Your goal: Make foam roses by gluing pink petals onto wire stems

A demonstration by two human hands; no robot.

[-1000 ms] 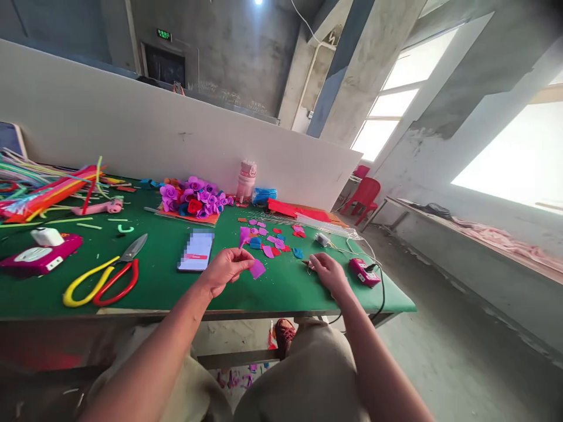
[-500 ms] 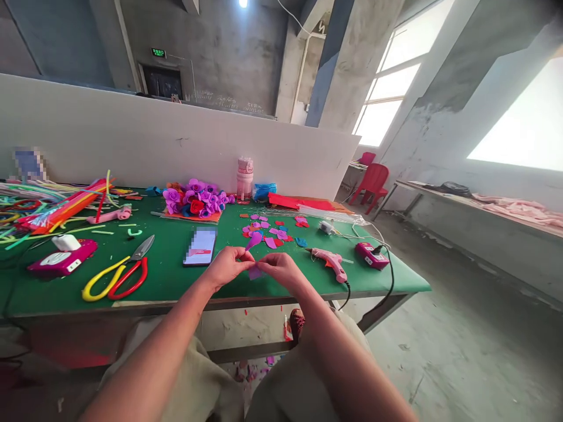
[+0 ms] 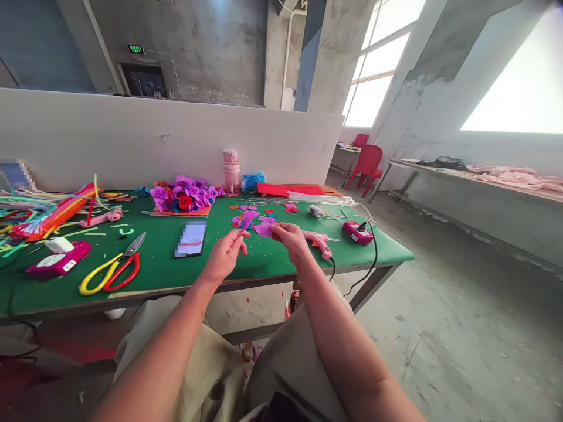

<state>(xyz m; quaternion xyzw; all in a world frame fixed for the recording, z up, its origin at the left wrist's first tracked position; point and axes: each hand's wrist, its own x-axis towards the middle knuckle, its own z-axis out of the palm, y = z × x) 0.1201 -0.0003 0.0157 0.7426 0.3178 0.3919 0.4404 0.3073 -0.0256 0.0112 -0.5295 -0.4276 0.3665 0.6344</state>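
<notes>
My left hand (image 3: 224,256) pinches a curled purple paper petal (image 3: 247,220) upright between thumb and fingertips. In my right hand (image 3: 292,238) is a flat purple petal (image 3: 264,228), gripped at its right edge. The two hands are apart, above the table's near side. Behind them lie scattered purple, red and blue cut petals (image 3: 291,207). Just right of my right hand rests a pink glue gun (image 3: 323,243), its nozzle hidden behind that hand. A phone (image 3: 190,239) lies left of my left hand.
Red-and-yellow-handled scissors (image 3: 115,272), a magenta power socket (image 3: 59,261) and coloured strips occupy the left side of the green table (image 3: 259,266). Finished paper flowers (image 3: 187,196) and a pink bottle (image 3: 231,172) stand at the back. Another magenta socket (image 3: 357,232) with cords is at right.
My hands, together at one spot before, have separated and risen, each with a purple petal. The flat petal is now out to the right. The camera view has shifted a little.
</notes>
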